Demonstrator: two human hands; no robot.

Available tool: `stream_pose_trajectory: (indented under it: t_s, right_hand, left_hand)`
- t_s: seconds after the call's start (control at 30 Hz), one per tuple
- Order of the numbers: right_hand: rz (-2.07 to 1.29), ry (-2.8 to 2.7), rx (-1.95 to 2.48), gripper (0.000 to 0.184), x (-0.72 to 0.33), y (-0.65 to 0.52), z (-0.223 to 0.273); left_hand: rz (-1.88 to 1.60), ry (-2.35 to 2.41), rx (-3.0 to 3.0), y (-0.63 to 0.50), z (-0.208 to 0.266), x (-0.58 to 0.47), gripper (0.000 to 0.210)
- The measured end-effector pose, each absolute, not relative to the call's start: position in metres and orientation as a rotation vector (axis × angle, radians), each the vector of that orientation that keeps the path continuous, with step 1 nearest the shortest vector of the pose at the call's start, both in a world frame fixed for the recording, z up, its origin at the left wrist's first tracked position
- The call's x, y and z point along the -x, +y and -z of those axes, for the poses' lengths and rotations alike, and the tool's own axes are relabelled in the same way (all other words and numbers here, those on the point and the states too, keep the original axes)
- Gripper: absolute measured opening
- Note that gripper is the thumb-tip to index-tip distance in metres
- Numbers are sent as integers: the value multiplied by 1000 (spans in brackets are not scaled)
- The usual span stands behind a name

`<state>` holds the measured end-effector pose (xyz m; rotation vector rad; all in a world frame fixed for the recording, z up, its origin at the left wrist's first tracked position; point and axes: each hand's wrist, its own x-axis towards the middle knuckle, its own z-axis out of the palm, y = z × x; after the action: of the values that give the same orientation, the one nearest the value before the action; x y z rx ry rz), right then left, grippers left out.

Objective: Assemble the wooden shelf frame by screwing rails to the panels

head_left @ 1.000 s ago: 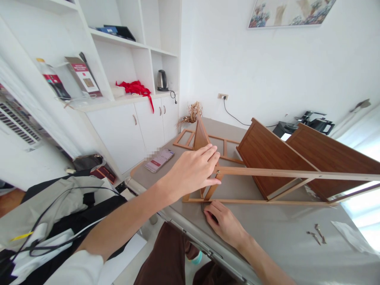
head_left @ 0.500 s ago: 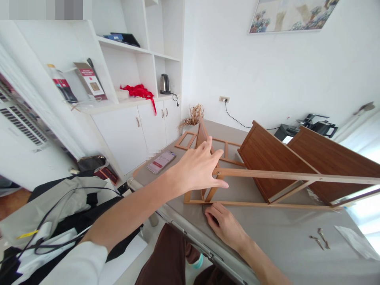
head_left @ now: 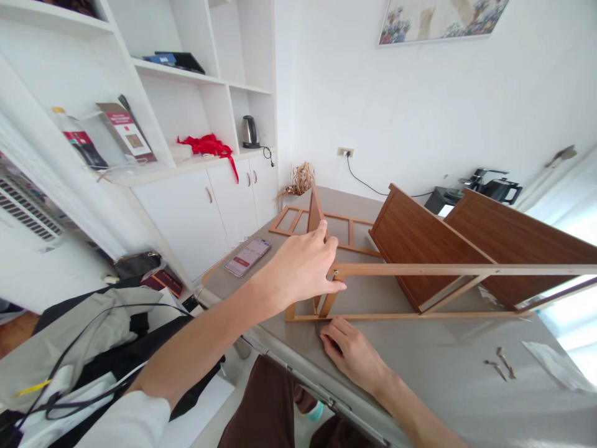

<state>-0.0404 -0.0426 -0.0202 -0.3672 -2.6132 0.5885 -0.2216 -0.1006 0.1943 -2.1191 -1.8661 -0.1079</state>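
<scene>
A wooden shelf frame lies on its side on the grey table, with brown boards set across it. My left hand is closed on its near left corner, the thumb below the upper rail and the fingers by the narrow end board. Down at the lower rail, my right hand rests on the table with its fingers pinched. A thin dark bit shows at those fingertips beside the rail; what it is I cannot make out.
A phone lies left of the frame. Small metal fasteners and a plastic bag are at the right. A kettle stands at the back right. Clothes and cables are heaped at lower left.
My left hand's spread fingers have drawn in and closed on the frame's corner. My right hand stays at the lower rail. The whole view has shifted slightly.
</scene>
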Motion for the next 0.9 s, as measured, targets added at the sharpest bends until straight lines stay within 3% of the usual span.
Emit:
stream_pose_trajectory:
  t_s: [0.9]
  right_hand:
    - [-606, -2547, 410, 15, 43, -45, 19]
  left_hand:
    - [107, -1807, 2078, -104, -190, 222, 60]
